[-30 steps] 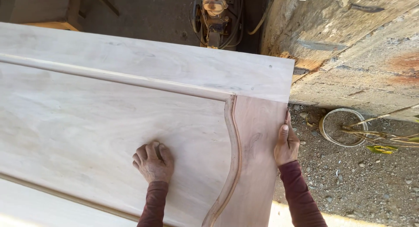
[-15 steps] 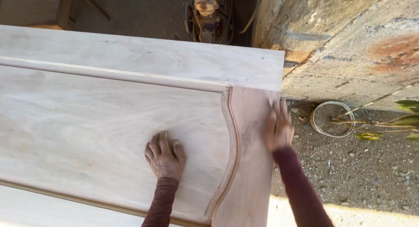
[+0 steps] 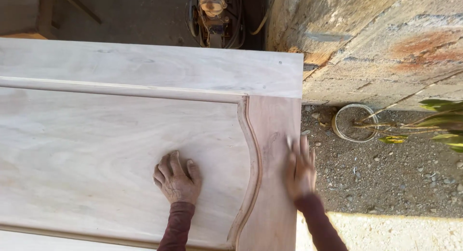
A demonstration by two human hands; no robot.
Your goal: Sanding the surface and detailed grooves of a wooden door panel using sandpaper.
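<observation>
1. Wooden door panel [image 3: 120, 135]: pale, unfinished, lying flat and filling the left and middle of the view; its right end falls just short of the gravel ground [image 3: 386, 183].
2. Curved moulding [image 3: 251, 149]: a raised wavy strip running from the far rail toward the near edge, dividing the recessed centre field from the darker end stile [image 3: 275, 125].
3. Left hand [image 3: 177, 179]: palm down, flat on the recessed field near the moulding, fingers slightly spread and pointing to the far edge; it grips nothing.
4. Right hand [image 3: 300, 171]: blurred, lying open on the end stile at the panel's right edge, fingers extended toward the far edge; nothing is held.
5. Both forearms wear dark red sleeves [image 3: 176, 227].
6. Machine [image 3: 212, 12]: with cables, standing beyond the panel's far edge.
7. Stone wall [image 3: 376, 43]: rough, with a rusty stain, beyond the far right corner.
8. Ring of hose [image 3: 356, 122]: on the gravel, beside green leaves [image 3: 441, 123].
</observation>
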